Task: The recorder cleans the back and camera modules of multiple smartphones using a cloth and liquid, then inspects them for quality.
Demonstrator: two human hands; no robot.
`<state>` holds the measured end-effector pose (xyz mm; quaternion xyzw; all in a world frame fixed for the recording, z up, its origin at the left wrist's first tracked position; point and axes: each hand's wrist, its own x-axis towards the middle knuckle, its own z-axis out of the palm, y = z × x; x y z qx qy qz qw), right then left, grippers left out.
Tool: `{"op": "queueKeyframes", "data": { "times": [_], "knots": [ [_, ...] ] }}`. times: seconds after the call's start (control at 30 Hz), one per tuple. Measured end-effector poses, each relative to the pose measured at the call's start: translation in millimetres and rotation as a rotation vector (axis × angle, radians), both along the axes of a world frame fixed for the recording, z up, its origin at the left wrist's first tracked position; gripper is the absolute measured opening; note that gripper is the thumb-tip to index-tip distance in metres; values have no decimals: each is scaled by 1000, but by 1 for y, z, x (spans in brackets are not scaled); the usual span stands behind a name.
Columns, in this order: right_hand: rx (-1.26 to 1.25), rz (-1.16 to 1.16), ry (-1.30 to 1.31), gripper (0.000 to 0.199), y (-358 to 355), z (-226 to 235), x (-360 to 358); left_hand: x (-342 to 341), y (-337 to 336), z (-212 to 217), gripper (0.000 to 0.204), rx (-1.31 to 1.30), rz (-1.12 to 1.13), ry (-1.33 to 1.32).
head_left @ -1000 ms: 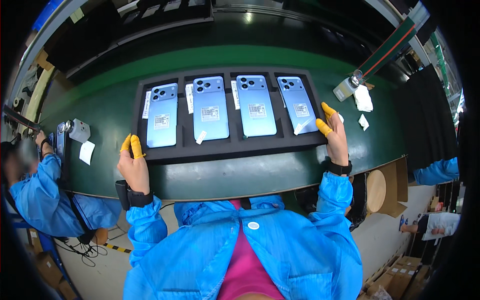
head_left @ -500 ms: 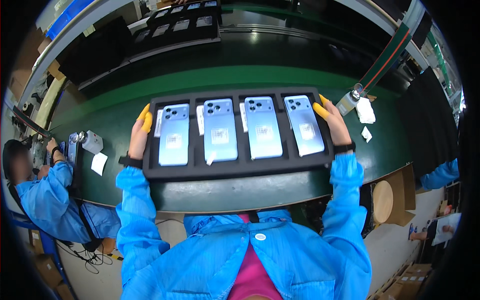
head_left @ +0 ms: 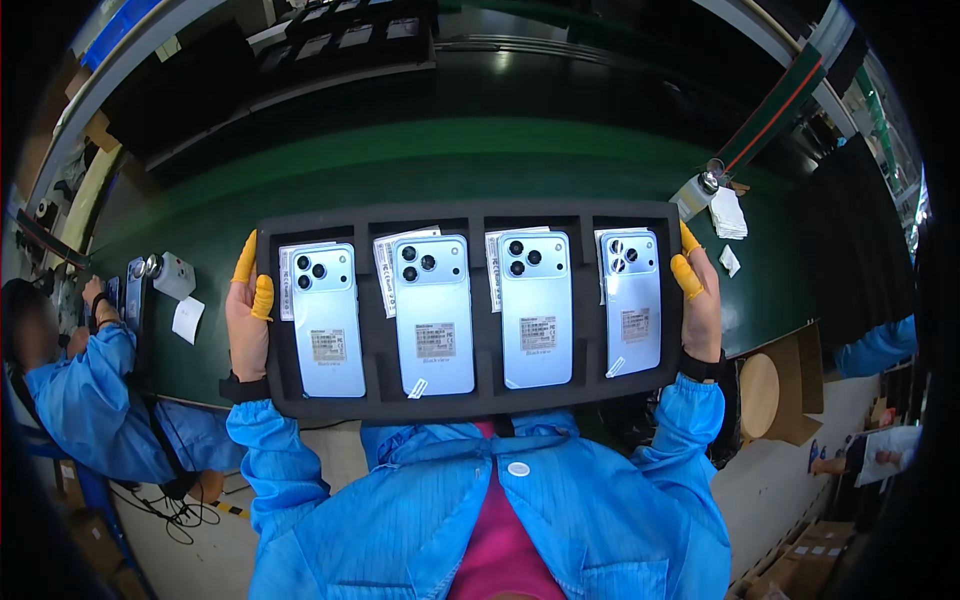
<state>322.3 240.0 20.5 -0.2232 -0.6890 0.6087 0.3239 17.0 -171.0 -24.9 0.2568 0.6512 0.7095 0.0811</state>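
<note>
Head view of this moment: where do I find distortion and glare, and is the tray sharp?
Head view: green table bows into an arc, picture corners fall to black; head view: soft glare spot near the top, bright glints on the camera lenses of the rightmost phone; head view: tray looks fairly sharp.

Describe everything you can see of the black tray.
The black tray is rectangular, matte, apparently foam, with four compartments in a row. Each holds a blue phone, back up, camera end away from the person, and a white slip. The left hand and right hand hold its short ends. It hides part of the near edge of the green table.
</note>
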Motion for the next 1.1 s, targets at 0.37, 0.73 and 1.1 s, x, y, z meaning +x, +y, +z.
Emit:
{"op": "queueKeyframes", "data": {
  "times": [0.37,0.73,1.1],
  "knots": [
    [-7,7,-6,52,1,-4,2,4,3,3,64,0,30,-25],
    [-65,33,45,51,6,-8,3,4,3,3,66,15,-15,-33],
    [-104,11,101,48,-6,3,-1,4,1,5,65,-18,3,-5]
  ]
}}
